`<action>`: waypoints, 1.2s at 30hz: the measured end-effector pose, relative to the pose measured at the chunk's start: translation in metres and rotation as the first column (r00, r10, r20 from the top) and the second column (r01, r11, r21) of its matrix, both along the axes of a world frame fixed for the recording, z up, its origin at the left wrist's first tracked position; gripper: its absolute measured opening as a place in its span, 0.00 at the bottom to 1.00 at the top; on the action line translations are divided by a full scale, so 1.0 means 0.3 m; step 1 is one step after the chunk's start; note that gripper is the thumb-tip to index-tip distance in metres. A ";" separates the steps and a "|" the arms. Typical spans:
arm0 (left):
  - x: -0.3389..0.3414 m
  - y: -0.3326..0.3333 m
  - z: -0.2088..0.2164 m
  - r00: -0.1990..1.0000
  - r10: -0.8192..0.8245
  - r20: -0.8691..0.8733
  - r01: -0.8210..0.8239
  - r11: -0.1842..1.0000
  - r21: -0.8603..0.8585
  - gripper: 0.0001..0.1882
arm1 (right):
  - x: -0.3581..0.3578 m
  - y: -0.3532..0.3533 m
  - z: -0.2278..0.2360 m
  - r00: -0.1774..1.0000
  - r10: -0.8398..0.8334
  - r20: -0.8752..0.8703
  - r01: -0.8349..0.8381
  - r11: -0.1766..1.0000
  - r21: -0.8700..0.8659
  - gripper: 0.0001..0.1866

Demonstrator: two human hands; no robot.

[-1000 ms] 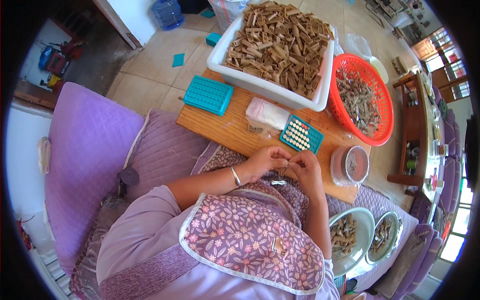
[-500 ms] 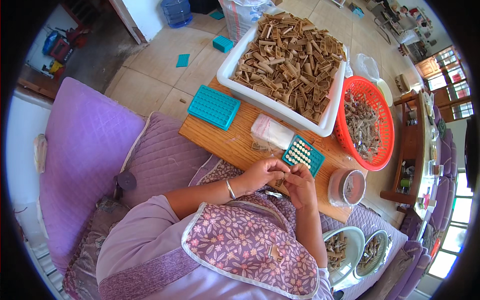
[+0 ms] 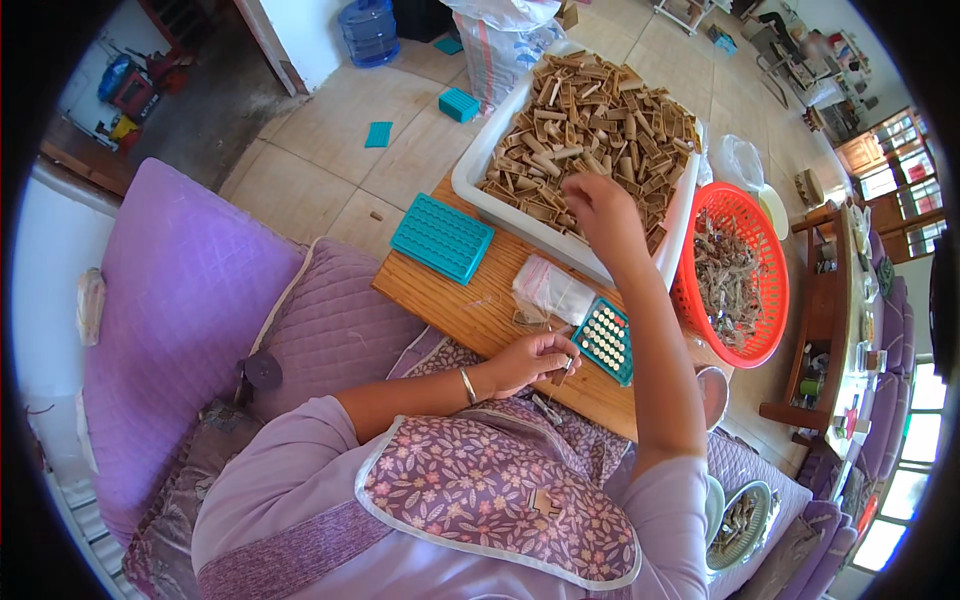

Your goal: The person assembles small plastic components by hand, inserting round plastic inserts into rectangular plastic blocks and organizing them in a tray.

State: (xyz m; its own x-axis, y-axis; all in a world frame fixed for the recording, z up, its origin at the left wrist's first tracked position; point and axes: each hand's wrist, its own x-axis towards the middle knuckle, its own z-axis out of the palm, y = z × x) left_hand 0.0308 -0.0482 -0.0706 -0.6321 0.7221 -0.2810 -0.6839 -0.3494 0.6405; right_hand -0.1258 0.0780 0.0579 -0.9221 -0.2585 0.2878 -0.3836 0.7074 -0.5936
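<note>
Between the thumb and fingers of my left hand (image 3: 530, 362) is a small brown piece (image 3: 561, 374) with a pale tip, held low over the table's near edge. My right hand (image 3: 603, 212) is over the white tub (image 3: 468, 178), its fingers curled down against the heaped brown trough-shaped pieces (image 3: 600, 110). Its fingertips are partly hidden, so what they pinch is unclear. Close to my left hand stands a teal rack (image 3: 622, 374) with rows of round cream-coloured tops. A clear plastic bag with white contents (image 3: 553, 290) lies beside that rack.
A second teal rack (image 3: 441, 238) lies on the wooden table (image 3: 420, 284). Right of the tub, a red basket (image 3: 768, 320) holds clear, shiny scraps. A round container (image 3: 712, 392) is partly behind my right forearm. A green basket (image 3: 765, 500) sits on the purple seat.
My right hand has left my left hand and moved up and away to the tub of brown pieces. My left hand stays near the rack, still holding its small piece.
</note>
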 end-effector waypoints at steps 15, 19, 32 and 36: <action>-0.027 -0.023 -0.015 0.995 -0.099 0.024 0.098 0.995 0.036 0.08 | -0.130 -0.041 -0.019 0.994 -0.087 -0.064 0.107 0.864 0.493 0.10; -0.021 -0.021 -0.010 0.996 -0.091 0.012 0.090 0.995 0.046 0.08 | -0.130 -0.059 -0.080 0.917 0.388 0.093 -0.399 0.891 0.216 0.12; -0.010 -0.010 -0.010 0.994 0.036 0.101 -0.043 0.996 0.074 0.07 | 0.313 0.085 -0.037 0.939 -0.010 0.345 0.249 0.712 -0.657 0.15; -0.025 0.004 -0.003 0.994 0.110 0.027 -0.112 0.991 0.074 0.08 | 0.554 0.133 -0.088 0.908 -0.101 0.407 0.379 0.612 -0.694 0.15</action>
State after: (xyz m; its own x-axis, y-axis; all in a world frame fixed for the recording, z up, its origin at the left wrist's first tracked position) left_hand 0.0232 -0.0470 -0.0716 -0.7035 0.6674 -0.2442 -0.6524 -0.4703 0.5942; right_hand 0.0406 0.1178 0.0315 -0.9867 0.1606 -0.0249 0.0261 0.0056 -0.9996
